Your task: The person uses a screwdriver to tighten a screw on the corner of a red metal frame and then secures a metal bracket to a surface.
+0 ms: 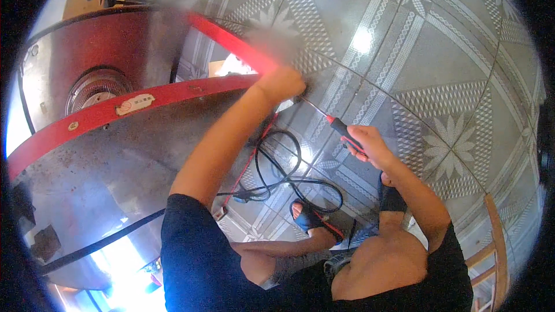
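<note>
While the left hand point(283, 85) curls round the red frame point(225, 40), the right hand point(370, 145) beside that frame clasps a black-and-red screwdriver point(339, 126).

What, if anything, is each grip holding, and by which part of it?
The right grip holds a screwdriver by its black-and-red handle. The left grip is at the red rim; whether it holds anything cannot be told.

Grey patterned floor tiles point(376, 75) spread wide — a black cable point(300, 153) looped across them, a wooden furniture frame point(498, 242) at lower right.
</note>
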`<state>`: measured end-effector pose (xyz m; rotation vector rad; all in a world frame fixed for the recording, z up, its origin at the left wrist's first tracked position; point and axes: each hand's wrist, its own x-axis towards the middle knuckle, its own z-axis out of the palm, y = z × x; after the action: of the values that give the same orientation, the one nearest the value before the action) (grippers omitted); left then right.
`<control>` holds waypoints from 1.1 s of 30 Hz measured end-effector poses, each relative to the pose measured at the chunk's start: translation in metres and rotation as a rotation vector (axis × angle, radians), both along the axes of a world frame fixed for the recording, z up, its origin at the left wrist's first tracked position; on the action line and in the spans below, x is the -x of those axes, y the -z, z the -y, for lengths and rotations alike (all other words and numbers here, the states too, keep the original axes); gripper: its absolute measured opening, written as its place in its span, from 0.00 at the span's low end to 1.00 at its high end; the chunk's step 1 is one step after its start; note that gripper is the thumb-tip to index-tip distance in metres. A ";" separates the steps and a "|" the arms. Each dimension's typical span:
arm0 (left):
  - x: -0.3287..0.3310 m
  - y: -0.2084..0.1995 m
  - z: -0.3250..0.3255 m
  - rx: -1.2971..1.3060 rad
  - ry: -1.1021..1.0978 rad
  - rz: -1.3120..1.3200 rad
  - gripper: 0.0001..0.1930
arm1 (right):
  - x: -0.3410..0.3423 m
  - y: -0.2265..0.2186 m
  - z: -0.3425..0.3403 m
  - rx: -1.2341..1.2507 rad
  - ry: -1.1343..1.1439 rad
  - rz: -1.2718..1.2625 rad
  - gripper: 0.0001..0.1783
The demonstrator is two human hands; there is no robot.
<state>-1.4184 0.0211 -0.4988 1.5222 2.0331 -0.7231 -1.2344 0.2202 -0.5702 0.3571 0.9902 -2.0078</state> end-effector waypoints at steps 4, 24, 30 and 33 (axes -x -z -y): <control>0.003 0.000 0.003 0.031 0.043 0.008 0.06 | -0.002 -0.017 0.009 -1.072 0.244 -1.049 0.12; -0.065 -0.031 -0.038 -0.349 -0.804 -0.177 0.05 | -0.007 -0.034 0.015 -1.003 0.206 -0.800 0.14; -0.107 0.023 0.005 -0.475 -1.744 0.106 0.11 | -0.017 -0.027 0.033 -0.793 0.342 -0.556 0.16; -0.107 0.030 -0.007 -1.170 -2.271 0.710 0.15 | -0.022 -0.008 0.038 -0.614 0.363 -0.433 0.15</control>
<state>-1.3110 0.0277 -0.5289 -0.8485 1.9044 1.6626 -1.2125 0.1819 -0.5623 0.4612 1.9427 -2.1047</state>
